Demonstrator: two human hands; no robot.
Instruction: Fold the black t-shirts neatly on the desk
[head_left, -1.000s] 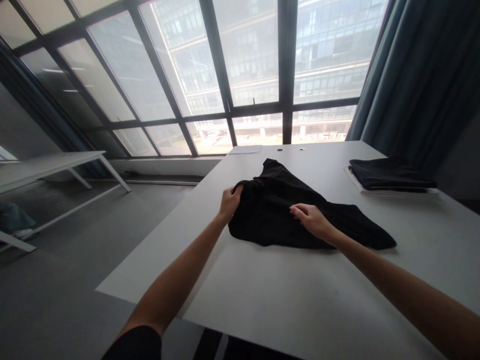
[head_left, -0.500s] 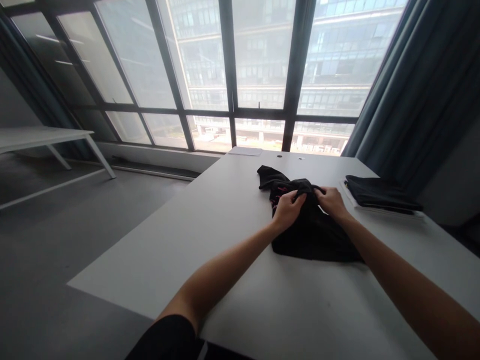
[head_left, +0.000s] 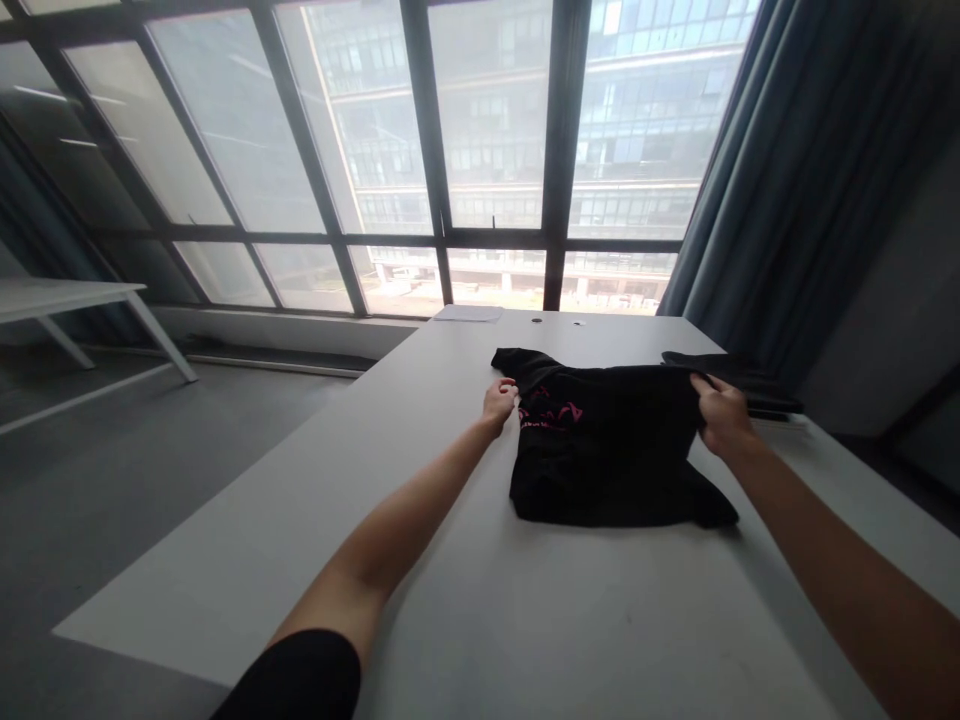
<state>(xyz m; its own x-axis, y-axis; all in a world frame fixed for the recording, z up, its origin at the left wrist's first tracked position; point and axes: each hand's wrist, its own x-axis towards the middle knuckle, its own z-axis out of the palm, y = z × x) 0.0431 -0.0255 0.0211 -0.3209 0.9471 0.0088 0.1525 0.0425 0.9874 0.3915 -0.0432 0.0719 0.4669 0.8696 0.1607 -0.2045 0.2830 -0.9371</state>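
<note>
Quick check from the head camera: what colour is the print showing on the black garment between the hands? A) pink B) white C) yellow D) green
A: pink print shows on the black garment, near the left hand; the right hand grips the opposite edge.

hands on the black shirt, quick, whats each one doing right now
Left hand: closed, pinching the left edge of the black shirt.
Right hand: closed, gripping the shirt's right edge, lifted slightly off the table.
</note>
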